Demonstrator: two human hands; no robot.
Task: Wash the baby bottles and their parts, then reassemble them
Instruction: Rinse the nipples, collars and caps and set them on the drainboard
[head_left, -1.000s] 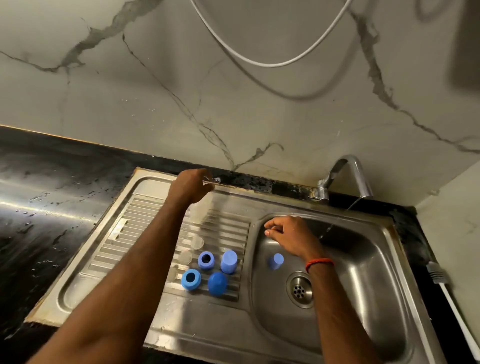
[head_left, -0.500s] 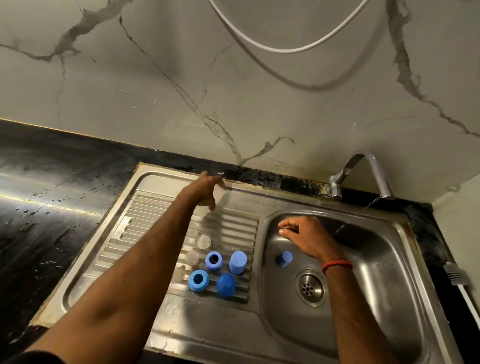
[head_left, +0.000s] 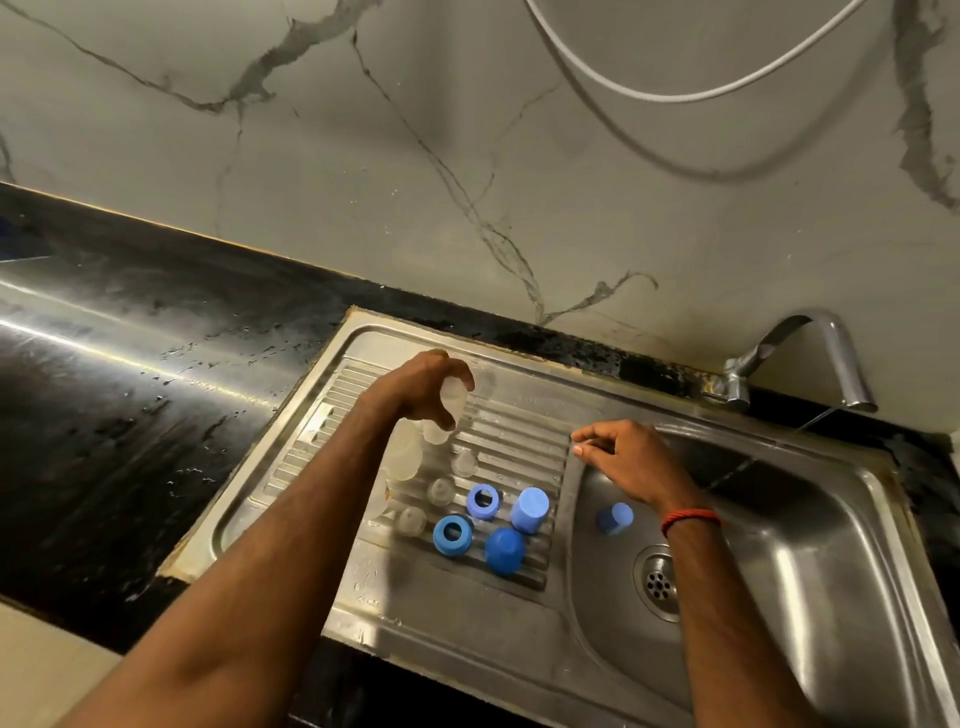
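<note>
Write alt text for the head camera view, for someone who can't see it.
A person's left hand grips a clear bottle above a steel drainboard, while the right hand rests on the basin rim. Blue caps and rings sit on the drainboard, another blue cap lies in the basin, and the tap runs.

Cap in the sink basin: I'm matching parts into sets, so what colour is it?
The cap is light blue, best seen in the head view.

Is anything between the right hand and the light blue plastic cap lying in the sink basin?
Nothing visible does. The light blue plastic cap lies alone on the floor of the steel basin, just below the right hand at the basin's left rim. The thin water stream falls farther right, clear of that path.
</note>
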